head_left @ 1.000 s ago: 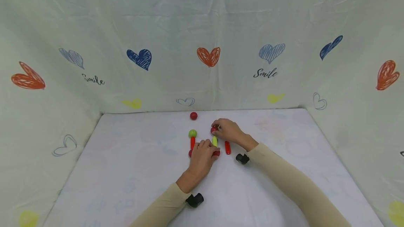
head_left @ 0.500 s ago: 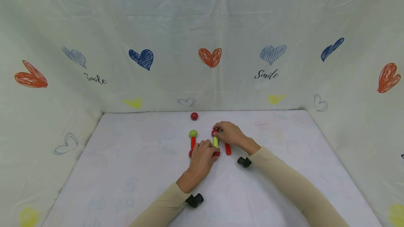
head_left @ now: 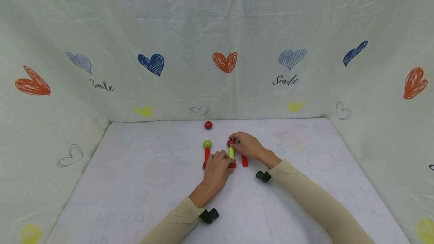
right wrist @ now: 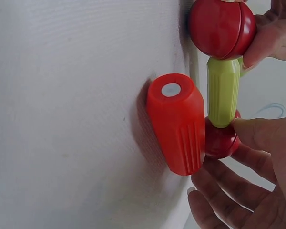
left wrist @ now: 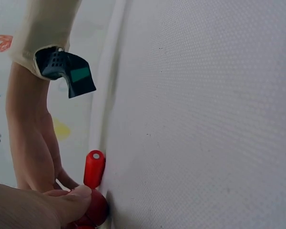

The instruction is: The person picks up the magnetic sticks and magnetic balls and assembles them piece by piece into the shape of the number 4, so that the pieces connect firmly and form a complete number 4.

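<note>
In the head view my left hand grips the near red ball of a short bar. The thumb lies on that ball in the left wrist view. My right hand pinches the far red ball between thumb and fingers. Between both balls runs a yellow-green rod, touching each in the right wrist view. A loose red rod with a silver disc in its end lies beside it. Left of it, a red rod joins a green ball and a red ball, partly hidden by my left hand.
Another red ball sits alone near the back edge of the white table. A cloth backdrop with printed hearts stands behind and at both sides. Black wrist cameras hang under each forearm.
My right hand has moved slightly toward me with the red ball, bringing it against the far end of the yellow-green rod. My left hand has kept its place.
</note>
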Action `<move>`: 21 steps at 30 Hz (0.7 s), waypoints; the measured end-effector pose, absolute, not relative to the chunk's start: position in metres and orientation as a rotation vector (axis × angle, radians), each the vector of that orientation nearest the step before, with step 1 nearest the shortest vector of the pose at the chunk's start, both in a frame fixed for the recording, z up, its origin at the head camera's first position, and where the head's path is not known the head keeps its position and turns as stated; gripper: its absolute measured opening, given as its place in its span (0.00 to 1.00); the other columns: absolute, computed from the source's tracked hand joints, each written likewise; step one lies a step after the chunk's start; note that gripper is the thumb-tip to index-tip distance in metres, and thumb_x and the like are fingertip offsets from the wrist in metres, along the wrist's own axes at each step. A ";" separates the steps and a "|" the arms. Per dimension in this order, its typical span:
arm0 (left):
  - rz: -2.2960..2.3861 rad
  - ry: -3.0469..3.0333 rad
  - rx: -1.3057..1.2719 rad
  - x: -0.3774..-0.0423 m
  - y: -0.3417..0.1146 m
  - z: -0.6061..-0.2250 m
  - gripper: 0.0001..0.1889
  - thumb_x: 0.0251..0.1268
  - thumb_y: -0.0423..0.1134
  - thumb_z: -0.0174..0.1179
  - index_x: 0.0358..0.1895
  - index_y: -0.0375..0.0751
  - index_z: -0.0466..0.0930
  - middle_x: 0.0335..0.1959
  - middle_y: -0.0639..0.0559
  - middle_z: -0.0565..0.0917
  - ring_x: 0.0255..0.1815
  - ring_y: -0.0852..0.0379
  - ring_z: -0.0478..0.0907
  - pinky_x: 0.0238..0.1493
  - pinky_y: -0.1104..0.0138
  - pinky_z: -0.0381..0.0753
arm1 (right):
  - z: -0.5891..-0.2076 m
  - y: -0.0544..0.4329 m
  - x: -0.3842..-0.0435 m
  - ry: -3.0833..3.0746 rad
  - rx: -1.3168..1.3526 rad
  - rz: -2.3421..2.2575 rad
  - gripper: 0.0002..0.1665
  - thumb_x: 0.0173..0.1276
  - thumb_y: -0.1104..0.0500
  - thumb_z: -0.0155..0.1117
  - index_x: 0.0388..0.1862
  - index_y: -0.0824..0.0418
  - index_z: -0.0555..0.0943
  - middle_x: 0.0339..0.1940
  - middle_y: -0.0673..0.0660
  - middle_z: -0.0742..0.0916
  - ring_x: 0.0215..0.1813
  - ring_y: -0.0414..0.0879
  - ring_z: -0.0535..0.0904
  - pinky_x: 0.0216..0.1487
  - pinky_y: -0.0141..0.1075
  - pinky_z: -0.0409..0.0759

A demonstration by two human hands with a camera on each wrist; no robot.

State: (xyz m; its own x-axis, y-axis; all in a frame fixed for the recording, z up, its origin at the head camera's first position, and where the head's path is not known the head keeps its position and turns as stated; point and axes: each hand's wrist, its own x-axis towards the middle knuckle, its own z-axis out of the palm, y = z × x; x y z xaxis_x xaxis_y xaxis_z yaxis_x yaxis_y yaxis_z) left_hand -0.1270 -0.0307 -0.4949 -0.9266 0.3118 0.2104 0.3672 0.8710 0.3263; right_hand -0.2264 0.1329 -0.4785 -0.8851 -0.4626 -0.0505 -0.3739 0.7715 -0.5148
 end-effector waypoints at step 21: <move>-0.504 -2.909 -0.549 -0.128 -0.035 -0.492 0.22 0.60 0.45 0.80 0.58 0.50 0.89 0.49 0.50 0.85 0.52 0.52 0.79 0.55 0.57 0.78 | -0.487 0.151 -0.175 2.948 -0.333 -0.749 0.20 0.70 0.62 0.73 0.59 0.67 0.83 0.40 0.60 0.83 0.36 0.49 0.80 0.37 0.41 0.83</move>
